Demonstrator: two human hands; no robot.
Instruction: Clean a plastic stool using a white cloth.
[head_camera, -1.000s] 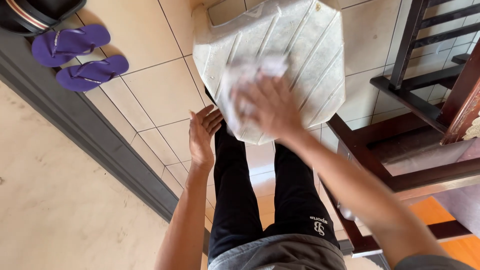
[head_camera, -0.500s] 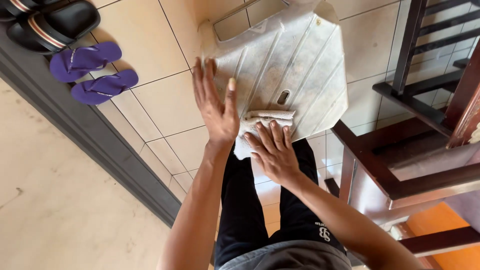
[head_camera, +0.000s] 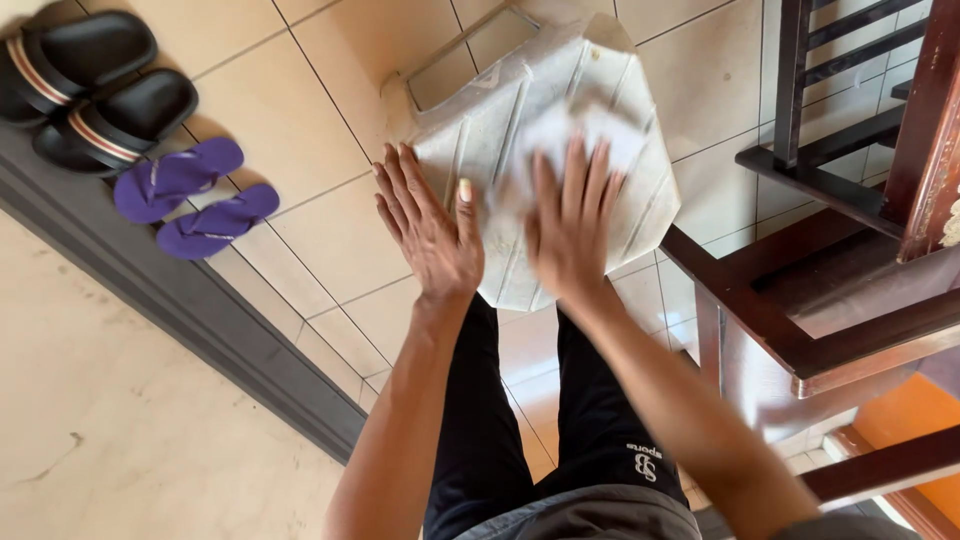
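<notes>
Hands x2 flat, open: left hand on 1 white stool, right hand pressing 1 cloth, 2 sandal prs.

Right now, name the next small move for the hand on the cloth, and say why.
Probably draw the right hand back toward the body, sweeping the white cloth down the grooved stool top. The cloth sits at the far part, and the left hand already braces the near left edge.
</notes>
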